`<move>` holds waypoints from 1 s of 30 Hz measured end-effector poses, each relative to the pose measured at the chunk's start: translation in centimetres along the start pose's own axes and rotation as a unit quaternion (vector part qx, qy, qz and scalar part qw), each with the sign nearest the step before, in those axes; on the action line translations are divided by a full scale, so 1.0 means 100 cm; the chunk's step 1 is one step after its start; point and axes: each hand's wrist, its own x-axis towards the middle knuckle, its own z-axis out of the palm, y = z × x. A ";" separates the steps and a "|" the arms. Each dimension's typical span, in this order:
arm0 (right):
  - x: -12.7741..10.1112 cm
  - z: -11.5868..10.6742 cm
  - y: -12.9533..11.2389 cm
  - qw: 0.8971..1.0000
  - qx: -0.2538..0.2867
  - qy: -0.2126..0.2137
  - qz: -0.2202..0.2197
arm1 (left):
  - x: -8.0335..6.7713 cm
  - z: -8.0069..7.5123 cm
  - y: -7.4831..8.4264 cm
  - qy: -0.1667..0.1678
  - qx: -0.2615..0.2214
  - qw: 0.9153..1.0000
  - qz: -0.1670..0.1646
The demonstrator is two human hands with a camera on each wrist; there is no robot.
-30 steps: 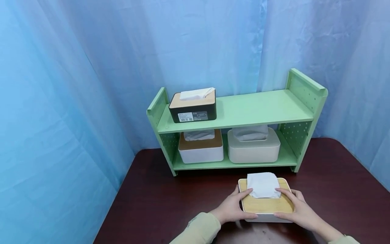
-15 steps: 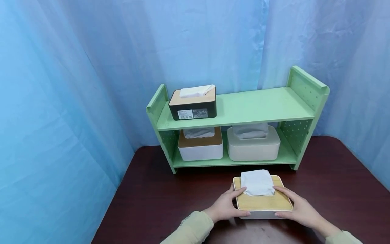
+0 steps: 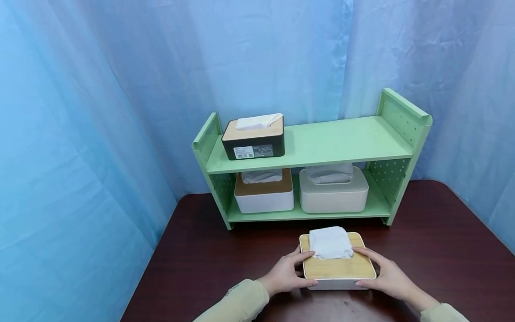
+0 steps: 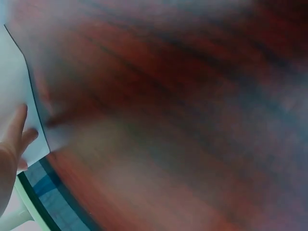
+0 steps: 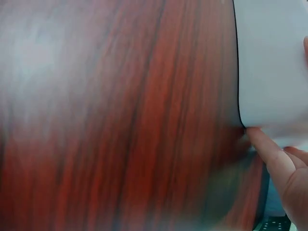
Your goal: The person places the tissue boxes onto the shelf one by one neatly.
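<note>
Nearest the person, the left hand (image 3: 286, 275) and the right hand (image 3: 385, 276) clasped the short ends of a white rectangular tissue box with a bamboo lid (image 3: 337, 269), fingers curled over the lid's edges and thumbs along the near corners. The box sat between the two hands, neither one nearer, on the dark reddish-brown wooden desk (image 3: 438, 250), its long axis running left to right and its broad side facing the shelf. A white tissue (image 3: 330, 242) stood up from the lid's far half. Just beyond stood a light green two-tier shelf (image 3: 322, 143): a white box with a wooden lid (image 3: 264, 196) and a cream box (image 3: 334, 193) below, a black box with a wooden lid (image 3: 253, 138) at the upper tier's left end.
</note>
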 end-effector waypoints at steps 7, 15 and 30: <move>-0.003 0.006 -0.004 1.000 0.003 0.002 0.018 | -0.006 0.001 -0.004 0.005 -0.042 0.999 0.008; -0.001 -0.008 -0.016 0.998 0.026 0.058 -0.011 | -0.004 -0.009 0.021 0.038 0.049 0.997 0.049; 0.020 -0.063 -0.062 0.991 0.083 0.083 -0.062 | -0.004 -0.049 0.090 0.073 0.106 0.987 0.096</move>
